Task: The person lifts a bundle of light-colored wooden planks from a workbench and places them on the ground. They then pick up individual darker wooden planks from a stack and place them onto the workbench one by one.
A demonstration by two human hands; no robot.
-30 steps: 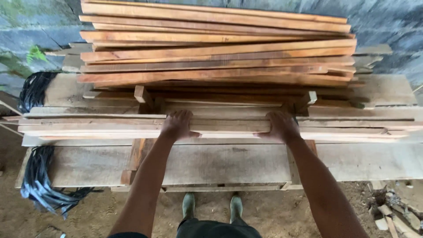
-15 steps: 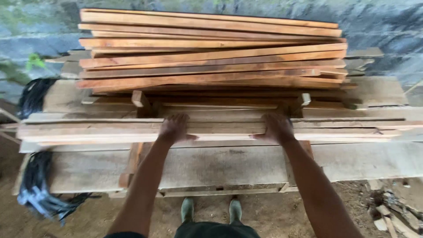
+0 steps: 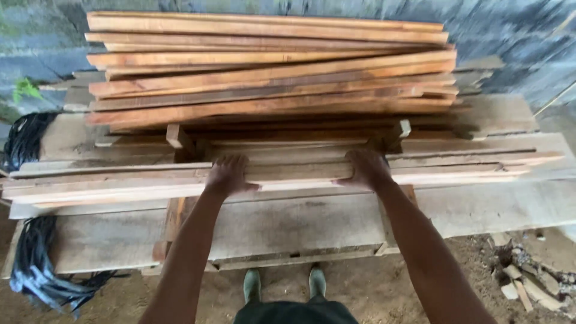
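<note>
Several long pale wooden slats (image 3: 300, 174) lie in a bundle across a grey plank bench (image 3: 288, 225). My left hand (image 3: 226, 176) is clasped over the bundle left of centre, fingers curled over its far side. To the right of centre, my right hand (image 3: 367, 168) grips the same bundle in the same way. Both arms stretch forward from below. Behind the bundle rises a stack of reddish-brown slats (image 3: 270, 66), tilted slightly against one another.
Black cable or strapping (image 3: 36, 264) hangs in a heap at the bench's left end. Wood scraps (image 3: 528, 282) lie on the dirt floor at the right. A grey concrete wall (image 3: 516, 36) stands behind the stack. My green boots (image 3: 282, 282) show below the bench.
The view has swung slightly to the right and closer. My hands keep their hold on the pale slats, which look drawn a little toward me.
</note>
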